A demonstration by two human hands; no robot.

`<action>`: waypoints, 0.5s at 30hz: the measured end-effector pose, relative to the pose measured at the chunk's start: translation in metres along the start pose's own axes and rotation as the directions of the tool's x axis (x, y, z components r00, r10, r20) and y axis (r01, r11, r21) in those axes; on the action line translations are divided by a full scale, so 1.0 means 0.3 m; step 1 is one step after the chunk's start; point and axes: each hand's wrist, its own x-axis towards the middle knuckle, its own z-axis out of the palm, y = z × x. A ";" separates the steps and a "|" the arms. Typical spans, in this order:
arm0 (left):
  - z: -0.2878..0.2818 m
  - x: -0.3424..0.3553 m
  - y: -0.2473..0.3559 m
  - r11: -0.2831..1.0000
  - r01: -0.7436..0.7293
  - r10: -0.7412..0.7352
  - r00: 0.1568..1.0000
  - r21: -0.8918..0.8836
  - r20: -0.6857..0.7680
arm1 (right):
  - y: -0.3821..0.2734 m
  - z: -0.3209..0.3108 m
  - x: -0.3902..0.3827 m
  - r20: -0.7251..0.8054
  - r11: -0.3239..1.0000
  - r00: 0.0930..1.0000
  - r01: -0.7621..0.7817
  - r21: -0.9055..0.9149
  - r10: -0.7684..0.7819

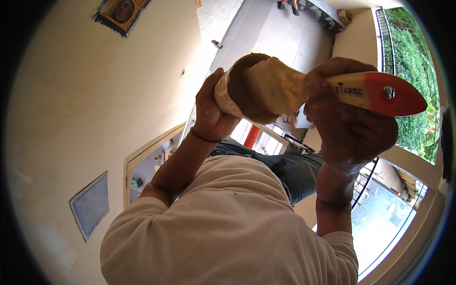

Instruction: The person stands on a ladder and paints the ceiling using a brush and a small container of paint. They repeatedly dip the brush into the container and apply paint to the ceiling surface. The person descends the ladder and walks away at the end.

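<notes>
In my left hand point(213, 107) is a round paint tub point(227, 95), tilted so its mouth shows, with paint caked thickly round the rim. My fingers wrap its left side and underside. My right hand point(349, 114) grips a wide paintbrush point(354, 90) close to its head. The brush's handle is pale wood with a red end and a hanging hole, pointing right. Its bristles, coated in beige paint, lie over the tub's mouth. The paint level deep inside the tub is hard to make out.
A cream wall point(104, 104) rises on my left, with a grey panel point(90, 206) and a dark framed picture point(118, 16). Below me is a tiled floor point(256, 28) with a lone sandal point(217, 44). Another person's feet point(289, 7) show at the far end. Greenery point(413, 85) is beyond a right-hand opening.
</notes>
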 end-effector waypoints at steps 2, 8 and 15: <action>-0.001 0.007 -0.015 1.000 0.018 -0.018 1.000 -0.010 0.018 | 0.010 -0.022 -0.008 0.003 1.000 1.000 0.029 -0.010 -0.029; 0.020 0.020 -0.063 0.997 0.083 -0.083 0.996 0.003 0.023 | 0.010 -0.089 -0.033 -0.006 1.000 1.000 -0.025 0.008 0.025; -0.018 0.029 -0.086 0.992 0.119 -0.117 0.991 0.035 -0.068 | -0.016 -0.103 -0.065 -0.140 0.982 0.972 -0.183 0.050 0.188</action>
